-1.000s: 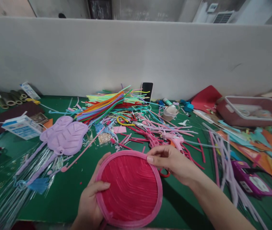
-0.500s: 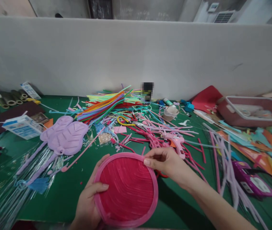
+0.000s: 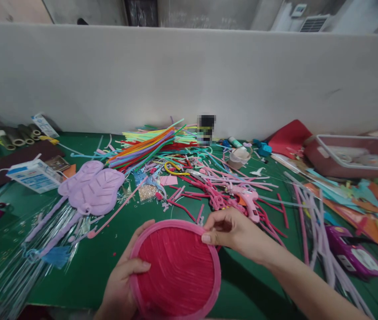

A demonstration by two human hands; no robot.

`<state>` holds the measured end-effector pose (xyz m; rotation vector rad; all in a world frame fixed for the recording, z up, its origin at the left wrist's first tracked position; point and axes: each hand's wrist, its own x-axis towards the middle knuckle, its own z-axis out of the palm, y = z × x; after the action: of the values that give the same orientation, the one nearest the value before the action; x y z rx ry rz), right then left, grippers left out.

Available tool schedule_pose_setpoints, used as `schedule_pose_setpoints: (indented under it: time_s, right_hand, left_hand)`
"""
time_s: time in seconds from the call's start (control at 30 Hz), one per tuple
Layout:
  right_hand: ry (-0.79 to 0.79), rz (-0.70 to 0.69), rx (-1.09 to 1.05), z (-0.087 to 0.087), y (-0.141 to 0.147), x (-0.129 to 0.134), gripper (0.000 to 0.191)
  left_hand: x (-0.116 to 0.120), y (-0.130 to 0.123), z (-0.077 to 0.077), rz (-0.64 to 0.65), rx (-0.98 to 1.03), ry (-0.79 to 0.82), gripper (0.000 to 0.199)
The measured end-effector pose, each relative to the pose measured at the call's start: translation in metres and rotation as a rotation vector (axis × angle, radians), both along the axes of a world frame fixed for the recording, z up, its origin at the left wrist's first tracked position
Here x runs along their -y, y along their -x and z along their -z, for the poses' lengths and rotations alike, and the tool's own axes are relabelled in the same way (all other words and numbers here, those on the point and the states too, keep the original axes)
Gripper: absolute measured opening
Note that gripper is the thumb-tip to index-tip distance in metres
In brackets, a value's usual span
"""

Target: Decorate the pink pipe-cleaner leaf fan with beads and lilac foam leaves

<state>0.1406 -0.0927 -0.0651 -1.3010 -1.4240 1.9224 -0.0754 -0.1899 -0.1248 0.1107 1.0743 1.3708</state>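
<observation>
Between my hands is a round red pipe-cleaner disc [image 3: 177,266] with a pink rim, tilted toward me; its lower edge runs to the bottom of the picture. My left hand [image 3: 124,278] grips its left side, thumb lying over the front and the other fingers mostly behind. At the upper right of the rim, my right hand [image 3: 227,229] pinches the edge between thumb and bent forefinger. Just beyond this hand, a pink glue gun [image 3: 250,202] lies among red and pink pipe cleaners [image 3: 217,195].
Lilac leaf-shaped fans [image 3: 97,191] lie at left near a blue-and-white box [image 3: 34,175]. A bundle of coloured pipe cleaners [image 3: 145,151] lies in front of the white partition [image 3: 175,75]. At right are a clear-rimmed bin [image 3: 352,171], purple device [image 3: 355,253] and lilac strips [image 3: 318,235].
The disc has dropped slightly toward me, and my right hand has shifted slightly down with it. Both hands keep their hold. The whole view has drifted a little.
</observation>
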Motion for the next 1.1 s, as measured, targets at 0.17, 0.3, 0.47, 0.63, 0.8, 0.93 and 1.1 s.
schedule_pose_setpoints:
  time_s: [0.17, 0.3, 0.47, 0.63, 0.8, 0.93, 1.1]
  right_hand:
    - [0.030, -0.023, 0.007, 0.003, -0.004, -0.002, 0.028]
    - [0.087, -0.046, -0.025, 0.006, -0.009, -0.002, 0.031]
    - [0.072, -0.040, -0.004, 0.008, -0.006, -0.003, 0.032]
    - [0.064, -0.002, 0.026, 0.008, -0.003, -0.003, 0.037]
    - [0.048, -0.066, -0.013, 0.005, -0.005, 0.000, 0.042]
    - [-0.062, -0.095, 0.029, 0.007, -0.004, 0.002, 0.043]
    - [-0.317, -0.063, 0.153, 0.012, 0.004, 0.005, 0.030]
  left_hand:
    - [-0.003, 0.001, -0.001, 0.033, 0.060, -0.013, 0.078]
    - [-0.005, 0.001, 0.003, 0.036, 0.086, -0.007, 0.079]
    - [-0.006, 0.002, 0.003, 0.060, 0.060, -0.020, 0.081]
    - [-0.006, 0.002, 0.003, 0.070, 0.072, -0.017, 0.086]
    - [-0.007, 0.004, 0.007, 0.051, 0.078, -0.017, 0.082]
    - [-0.006, 0.004, 0.007, 0.058, 0.079, -0.026, 0.083]
    - [-0.006, 0.005, 0.005, 0.019, 0.065, -0.025, 0.085]
